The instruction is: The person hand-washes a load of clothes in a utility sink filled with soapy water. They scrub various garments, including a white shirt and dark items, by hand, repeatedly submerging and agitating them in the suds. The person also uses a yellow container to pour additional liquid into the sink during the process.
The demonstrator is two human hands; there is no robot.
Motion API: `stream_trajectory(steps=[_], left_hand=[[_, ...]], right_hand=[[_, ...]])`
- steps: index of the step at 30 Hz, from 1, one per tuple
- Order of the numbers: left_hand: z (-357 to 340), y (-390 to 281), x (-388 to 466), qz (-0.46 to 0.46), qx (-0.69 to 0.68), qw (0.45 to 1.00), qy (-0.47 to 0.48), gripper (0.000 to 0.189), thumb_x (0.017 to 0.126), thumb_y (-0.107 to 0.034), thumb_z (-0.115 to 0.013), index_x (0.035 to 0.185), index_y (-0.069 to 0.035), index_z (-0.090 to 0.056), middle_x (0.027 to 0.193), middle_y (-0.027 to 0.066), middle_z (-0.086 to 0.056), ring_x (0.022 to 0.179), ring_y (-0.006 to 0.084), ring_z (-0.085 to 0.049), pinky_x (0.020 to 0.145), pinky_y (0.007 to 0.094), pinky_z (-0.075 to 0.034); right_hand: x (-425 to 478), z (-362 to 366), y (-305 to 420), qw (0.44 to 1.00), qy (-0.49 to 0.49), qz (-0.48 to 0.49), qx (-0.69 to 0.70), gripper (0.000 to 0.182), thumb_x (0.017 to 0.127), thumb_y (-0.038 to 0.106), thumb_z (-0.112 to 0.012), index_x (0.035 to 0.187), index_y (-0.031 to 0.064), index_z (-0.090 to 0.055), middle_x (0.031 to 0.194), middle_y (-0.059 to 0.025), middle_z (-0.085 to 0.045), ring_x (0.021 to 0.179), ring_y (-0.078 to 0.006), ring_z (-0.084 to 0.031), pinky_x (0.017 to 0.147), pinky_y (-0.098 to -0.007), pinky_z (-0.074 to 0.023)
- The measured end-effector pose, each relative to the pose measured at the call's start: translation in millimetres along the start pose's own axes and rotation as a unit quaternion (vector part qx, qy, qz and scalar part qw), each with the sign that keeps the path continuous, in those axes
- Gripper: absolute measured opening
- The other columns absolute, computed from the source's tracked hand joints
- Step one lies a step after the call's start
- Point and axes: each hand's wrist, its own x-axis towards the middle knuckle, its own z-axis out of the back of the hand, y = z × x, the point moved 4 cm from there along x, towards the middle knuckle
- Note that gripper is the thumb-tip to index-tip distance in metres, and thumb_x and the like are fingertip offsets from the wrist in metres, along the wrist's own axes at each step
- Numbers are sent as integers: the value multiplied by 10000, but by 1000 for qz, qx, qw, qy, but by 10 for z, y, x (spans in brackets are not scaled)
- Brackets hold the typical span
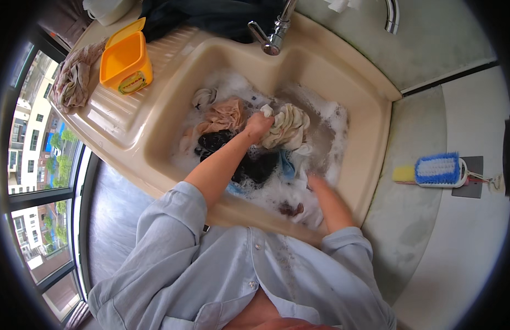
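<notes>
Soapy water and several wet garments lie in a beige laundry sink (368,123). My left hand (260,125) is closed on a bunched cream cloth (288,126) above the suds. My right hand (314,181) reaches into the foam at the right of the basin; its fingers are blurred and partly hidden, so its grip cannot be made out. Left of my left hand are a peach cloth (226,115) and a black garment (215,140). A blue cloth (286,164) shows between my hands, and white fabric (296,202) floats near the front wall.
On the ribbed drainboard (155,62) stand an open yellow plastic tub (127,64) and a crumpled patterned cloth (75,78). Dark fabric (213,16) lies behind the basin. A chrome faucet (273,41) overhangs the back edge. A blue-and-white brush (438,169) hangs on the right wall.
</notes>
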Motion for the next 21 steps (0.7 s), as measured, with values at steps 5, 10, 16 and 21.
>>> stream_trajectory(steps=[5,10,16,21], left_hand=[[64,-8,3,-57,-12,998,-20,337,741,-260,-536,964,-13,-594,915,167,-604,875,313,-554,751,368,-427],[81,-75,91,-90,-87,992,-4,296,780,-236,-571,961,-3,-592,879,72,-611,794,164,-558,694,314,-436],[327,-177,-48,-15,-226,973,-34,367,785,-328,-620,959,-8,-586,883,43,-591,777,139,-547,695,282,-438],[287,-91,-8,39,-260,965,11,414,761,-311,-651,1024,-4,-558,959,65,-591,852,157,-555,724,289,-446]], right_hand=[[-119,1062,164,992,-45,120,-6,266,773,210,-525,936,11,-597,799,-156,-631,749,-257,-609,677,-348,-463],[202,2018,750,822,-414,278,274,293,776,275,-553,934,33,-598,901,-197,-608,887,-290,-583,745,-351,-447],[764,1412,1308,933,-262,215,120,305,742,296,-597,868,19,-612,810,-176,-625,794,-317,-591,698,-377,-445],[665,1701,-28,813,-202,159,522,312,687,288,-664,833,16,-619,697,-47,-593,657,-144,-539,626,-253,-434]])
